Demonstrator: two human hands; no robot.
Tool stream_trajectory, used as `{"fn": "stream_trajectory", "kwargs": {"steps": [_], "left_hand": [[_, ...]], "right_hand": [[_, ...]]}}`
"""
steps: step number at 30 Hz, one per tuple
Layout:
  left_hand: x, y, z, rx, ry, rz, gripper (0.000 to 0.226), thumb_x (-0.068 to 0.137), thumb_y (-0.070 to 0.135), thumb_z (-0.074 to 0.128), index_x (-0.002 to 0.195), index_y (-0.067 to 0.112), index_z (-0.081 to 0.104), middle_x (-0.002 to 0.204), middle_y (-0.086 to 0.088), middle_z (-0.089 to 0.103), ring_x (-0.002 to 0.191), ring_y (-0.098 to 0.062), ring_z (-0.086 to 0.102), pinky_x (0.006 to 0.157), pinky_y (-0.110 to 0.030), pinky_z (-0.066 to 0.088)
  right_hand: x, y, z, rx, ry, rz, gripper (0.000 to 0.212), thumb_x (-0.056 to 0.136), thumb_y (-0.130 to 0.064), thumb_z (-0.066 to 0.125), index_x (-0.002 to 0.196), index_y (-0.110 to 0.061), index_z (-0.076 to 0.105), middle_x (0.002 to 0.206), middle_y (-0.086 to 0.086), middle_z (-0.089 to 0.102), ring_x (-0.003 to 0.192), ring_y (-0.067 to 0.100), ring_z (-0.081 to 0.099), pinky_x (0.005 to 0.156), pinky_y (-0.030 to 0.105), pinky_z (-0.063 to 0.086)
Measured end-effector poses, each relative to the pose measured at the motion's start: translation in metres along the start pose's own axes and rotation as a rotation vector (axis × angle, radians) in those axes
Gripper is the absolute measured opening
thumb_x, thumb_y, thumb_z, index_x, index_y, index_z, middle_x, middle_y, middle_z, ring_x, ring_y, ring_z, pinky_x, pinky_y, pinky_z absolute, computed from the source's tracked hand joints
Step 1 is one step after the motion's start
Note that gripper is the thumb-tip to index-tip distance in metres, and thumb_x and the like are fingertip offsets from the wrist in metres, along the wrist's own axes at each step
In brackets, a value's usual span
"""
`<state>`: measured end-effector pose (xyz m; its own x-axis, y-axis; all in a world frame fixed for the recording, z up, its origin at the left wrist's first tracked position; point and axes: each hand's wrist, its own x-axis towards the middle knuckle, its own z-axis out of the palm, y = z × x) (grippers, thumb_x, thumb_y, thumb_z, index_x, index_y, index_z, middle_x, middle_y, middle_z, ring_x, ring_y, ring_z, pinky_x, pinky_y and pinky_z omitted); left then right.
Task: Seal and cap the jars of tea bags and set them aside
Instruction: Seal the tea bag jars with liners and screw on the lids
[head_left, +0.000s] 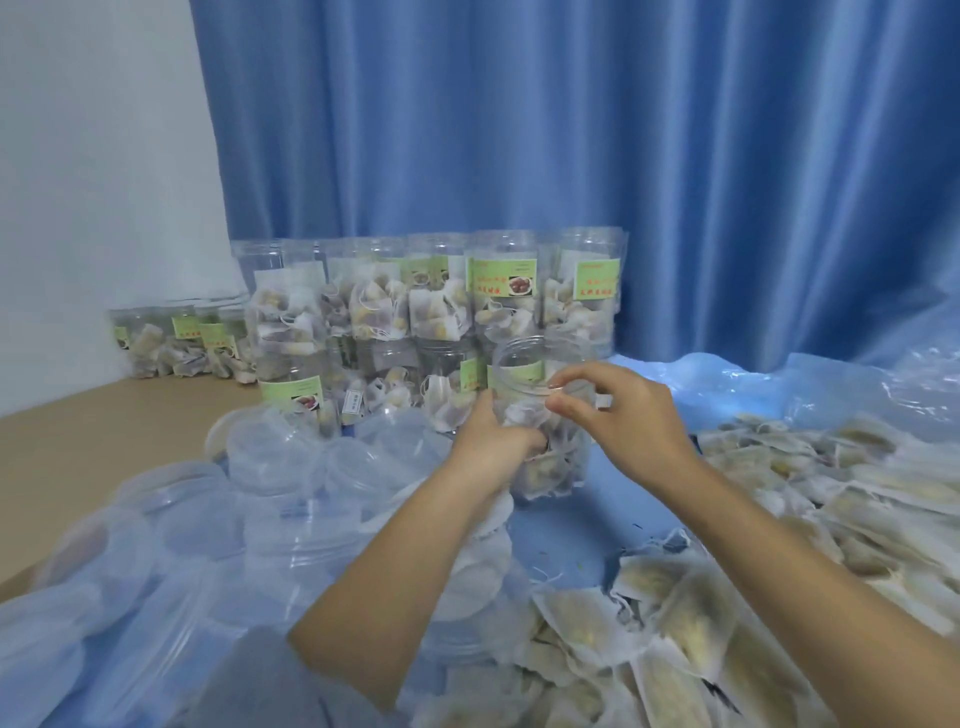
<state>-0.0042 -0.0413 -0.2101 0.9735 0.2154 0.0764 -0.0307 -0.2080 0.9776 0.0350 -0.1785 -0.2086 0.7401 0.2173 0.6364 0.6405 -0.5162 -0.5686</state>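
Evidently to steady it for sealing, the left hand (491, 436) grips the open jar (540, 415) while the right hand (618, 415) pinches something small at its rim

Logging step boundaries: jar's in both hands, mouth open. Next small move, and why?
Probably tuck the tag pinched by the right hand into the jar, then fetch a lid from the lids. The mouth shows no cap, the left hand grips the jar's side, and tea bags fill only its lower part.
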Motion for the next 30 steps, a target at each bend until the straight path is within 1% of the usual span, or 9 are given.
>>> {"fn": "stream_trajectory", "kwargs": {"steps": [3,9,15,19,21,23,25,28,30], "left_hand": [[-0.007,-0.012,0.013,-0.002,-0.040,-0.067,0.065,0.077,0.006,0.064,0.137,0.018,0.042,0.132,-0.011,0.055,0.118,-0.029,0.054,0.090,-0.038,0.049],[-0.011,-0.029,0.020,0.099,0.056,-0.038,0.076,0.078,0.015,0.064,0.145,0.024,0.029,0.135,-0.005,0.052,0.119,-0.027,0.053,0.100,-0.041,0.044],[-0.011,-0.037,0.013,0.226,0.238,0.024,0.075,0.083,0.023,0.059,0.147,0.018,0.021,0.146,-0.004,0.038,0.128,-0.025,0.044,0.095,-0.031,0.039],[-0.017,-0.044,0.014,0.271,0.314,0.092,0.061,0.085,0.024,0.058,0.140,0.019,0.033,0.134,-0.005,0.049,0.117,-0.026,0.050,0.082,-0.031,0.039],[-0.020,-0.045,0.016,0.293,0.354,0.104,0.060,0.087,0.024,0.058,0.141,0.016,0.032,0.136,-0.008,0.047,0.120,-0.028,0.048,0.085,-0.033,0.039],[-0.022,-0.043,0.015,0.316,0.388,0.085,0.065,0.088,0.023,0.058,0.144,0.012,0.029,0.142,-0.009,0.041,0.126,-0.028,0.043,0.091,-0.032,0.037],[-0.022,-0.038,0.010,0.320,0.423,0.088,0.063,0.085,0.022,0.061,0.140,0.010,0.033,0.139,-0.010,0.042,0.122,-0.028,0.046,0.084,-0.029,0.035],[-0.022,-0.028,-0.001,0.245,0.435,0.102,0.052,0.084,0.019,0.059,0.132,0.012,0.041,0.128,-0.005,0.049,0.110,-0.025,0.051,0.077,-0.027,0.032],[-0.021,-0.022,-0.009,0.148,0.373,0.079,0.043,0.083,0.019,0.059,0.123,0.012,0.047,0.115,-0.003,0.056,0.102,-0.023,0.056,0.078,-0.029,0.039]], "right_hand": [[-0.017,0.016,0.004,-0.002,0.021,0.048,0.013,0.081,-0.035,0.070,0.093,-0.038,0.065,0.104,-0.008,0.068,0.074,-0.004,0.051,0.070,0.001,0.032],[-0.029,0.027,0.022,0.013,0.079,0.055,0.017,0.086,-0.041,0.063,0.102,-0.036,0.060,0.101,-0.016,0.064,0.079,0.003,0.049,0.067,0.017,0.031],[-0.036,0.024,0.036,0.139,-0.049,0.016,0.048,0.092,-0.026,0.060,0.134,-0.043,0.044,0.121,-0.001,0.062,0.104,0.021,0.062,0.091,0.030,0.048],[-0.032,0.023,0.030,0.181,-0.141,0.137,0.070,0.085,-0.023,0.068,0.143,-0.032,0.029,0.127,-0.005,0.053,0.105,0.013,0.060,0.076,-0.002,0.038],[-0.027,0.021,0.021,0.079,-0.184,0.225,0.055,0.081,-0.031,0.072,0.127,-0.023,0.042,0.113,-0.007,0.059,0.093,0.013,0.061,0.069,0.004,0.040],[-0.025,0.015,0.011,-0.177,-0.327,0.266,0.032,0.078,-0.041,0.072,0.095,-0.022,0.053,0.087,-0.007,0.063,0.083,0.013,0.060,0.071,0.022,0.045],[-0.025,0.007,0.004,-0.304,-0.623,0.260,0.030,0.075,-0.049,0.071,0.079,-0.021,0.063,0.069,-0.011,0.061,0.065,0.007,0.058,0.065,0.022,0.047],[-0.032,-0.007,0.004,-0.264,-1.019,0.312,0.040,0.076,-0.057,0.068,0.079,-0.017,0.070,0.068,-0.006,0.065,0.059,0.008,0.059,0.067,0.022,0.053],[-0.035,-0.011,0.006,-0.272,-1.111,0.332,0.045,0.076,-0.059,0.066,0.088,-0.016,0.070,0.071,-0.003,0.061,0.064,0.012,0.060,0.070,0.025,0.054]]}}
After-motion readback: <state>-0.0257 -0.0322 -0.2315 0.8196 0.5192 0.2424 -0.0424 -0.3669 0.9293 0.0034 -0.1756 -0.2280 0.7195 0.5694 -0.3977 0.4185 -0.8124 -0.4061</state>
